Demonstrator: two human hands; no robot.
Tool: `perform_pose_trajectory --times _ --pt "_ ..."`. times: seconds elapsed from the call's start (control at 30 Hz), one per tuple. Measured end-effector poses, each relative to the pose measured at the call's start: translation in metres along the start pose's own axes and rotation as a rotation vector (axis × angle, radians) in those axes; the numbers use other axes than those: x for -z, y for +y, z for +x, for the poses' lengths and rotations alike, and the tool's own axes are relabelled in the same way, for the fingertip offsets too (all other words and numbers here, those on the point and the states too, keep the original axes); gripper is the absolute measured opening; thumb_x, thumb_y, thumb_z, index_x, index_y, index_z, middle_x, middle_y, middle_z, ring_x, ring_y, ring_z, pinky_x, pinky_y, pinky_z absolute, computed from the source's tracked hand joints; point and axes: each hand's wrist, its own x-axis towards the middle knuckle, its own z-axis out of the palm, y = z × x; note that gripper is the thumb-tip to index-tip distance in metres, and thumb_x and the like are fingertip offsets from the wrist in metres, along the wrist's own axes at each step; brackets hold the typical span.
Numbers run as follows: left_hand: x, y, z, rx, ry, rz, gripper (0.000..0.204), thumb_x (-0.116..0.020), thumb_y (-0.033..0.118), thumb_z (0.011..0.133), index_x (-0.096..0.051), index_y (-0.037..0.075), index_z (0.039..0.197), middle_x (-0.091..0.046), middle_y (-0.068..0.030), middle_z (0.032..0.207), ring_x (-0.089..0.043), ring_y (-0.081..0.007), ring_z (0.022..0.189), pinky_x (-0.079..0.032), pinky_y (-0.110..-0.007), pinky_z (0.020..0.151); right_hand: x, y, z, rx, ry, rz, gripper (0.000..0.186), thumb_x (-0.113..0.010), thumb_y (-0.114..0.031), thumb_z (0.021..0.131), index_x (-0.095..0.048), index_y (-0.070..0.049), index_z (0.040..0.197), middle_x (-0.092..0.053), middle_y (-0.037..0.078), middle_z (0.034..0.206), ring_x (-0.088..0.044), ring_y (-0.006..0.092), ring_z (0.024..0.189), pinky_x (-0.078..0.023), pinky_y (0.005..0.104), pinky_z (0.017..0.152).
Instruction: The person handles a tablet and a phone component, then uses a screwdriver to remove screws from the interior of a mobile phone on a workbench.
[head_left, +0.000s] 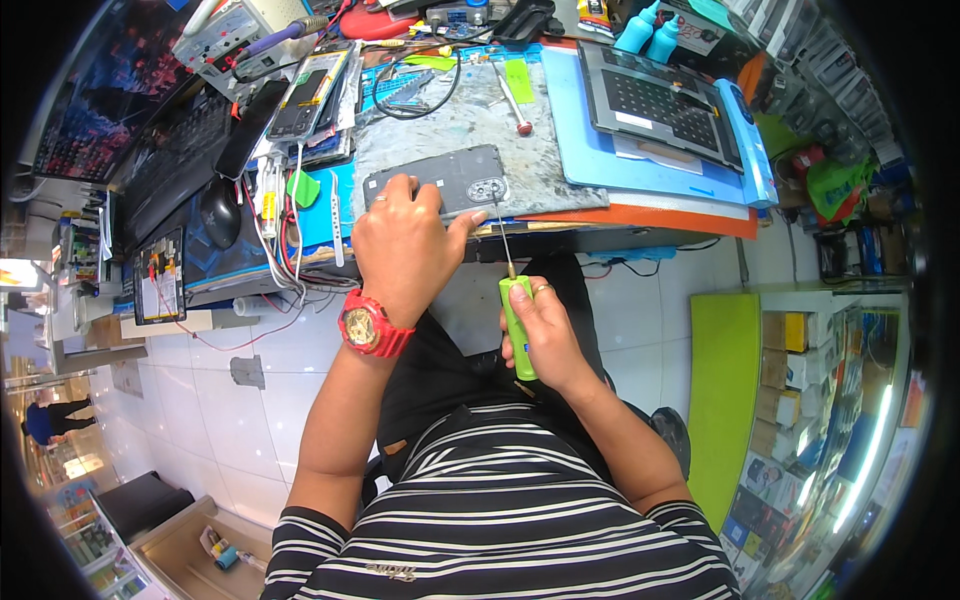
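A dark grey phone back, with an oval camera section near its right end, lies on the worn grey work mat by the table's front edge. My left hand, with a red watch at the wrist, grips it from above, fingers curled over its surface and thumb at the near edge. In my right hand is a screwdriver with a bright green handle and a long thin shaft. The shaft points away from me, and its end reaches the camera section. Its tip is too small to make out.
Behind the phone, a tool with a red end and a looped black cable lie on the mat. A laptop part rests on a blue folder at right. White tweezers and a mouse are at left.
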Motion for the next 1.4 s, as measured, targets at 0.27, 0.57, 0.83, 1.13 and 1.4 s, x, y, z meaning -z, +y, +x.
perform_pose_trajectory --times 0.27,0.57,0.83,1.13,1.4 --pt "-0.0028 -0.0020 -0.0014 -0.022 0.041 0.001 0.046 -0.090 0.046 0.079 -0.076 0.003 0.085 -0.072 -0.0117 0.098 -0.074 -0.0326 0.079 -0.057 -0.043 0.064 -0.0027 0.0002 0.0004 -0.019 -0.046 0.014 0.047 -0.052 -0.047 0.112 -0.049 0.000 0.122 -0.058 0.008 0.089 -0.059 0.0116 0.057 -0.051 0.0275 0.049" --pt "-0.0043 -0.0020 -0.0024 -0.022 0.051 -0.003 0.046 -0.089 0.046 0.080 -0.076 0.002 0.085 -0.072 -0.0117 0.099 -0.074 -0.0328 0.081 -0.056 -0.043 0.064 -0.0021 0.0004 -0.0004 -0.013 -0.003 0.067 0.046 -0.052 -0.046 0.112 -0.049 -0.001 0.123 -0.058 0.008 0.089 -0.058 0.0120 0.056 -0.051 0.0283 0.049" --pt "-0.0043 -0.0014 -0.0022 -0.020 0.057 -0.011 0.046 -0.090 0.046 0.080 -0.076 0.002 0.085 -0.072 -0.0120 0.099 -0.074 -0.0329 0.081 -0.057 -0.043 0.065 -0.0068 0.0015 -0.0032 -0.039 -0.048 0.104 0.044 -0.050 -0.046 0.113 -0.049 -0.002 0.120 -0.058 0.008 0.089 -0.059 0.0128 0.056 -0.052 0.0287 0.049" --pt "-0.0041 -0.0010 -0.0022 -0.016 0.065 -0.015 0.046 -0.090 0.046 0.079 -0.076 0.002 0.085 -0.073 -0.0122 0.100 -0.074 -0.0328 0.082 -0.057 -0.042 0.065 -0.0040 0.0036 -0.0030 -0.048 -0.074 0.066 0.039 -0.046 -0.047 0.114 -0.047 -0.008 0.118 -0.060 0.008 0.088 -0.062 0.0146 0.057 -0.054 0.0302 0.051" --pt "-0.0050 -0.0001 -0.0023 -0.021 0.064 0.005 0.046 -0.090 0.046 0.079 -0.076 0.002 0.085 -0.072 -0.0124 0.099 -0.074 -0.0327 0.080 -0.057 -0.042 0.064 -0.0037 0.0016 -0.0054 -0.053 -0.044 0.108 0.039 -0.046 -0.046 0.114 -0.047 -0.007 0.118 -0.060 0.008 0.088 -0.062 0.0148 0.057 -0.054 0.0302 0.051"
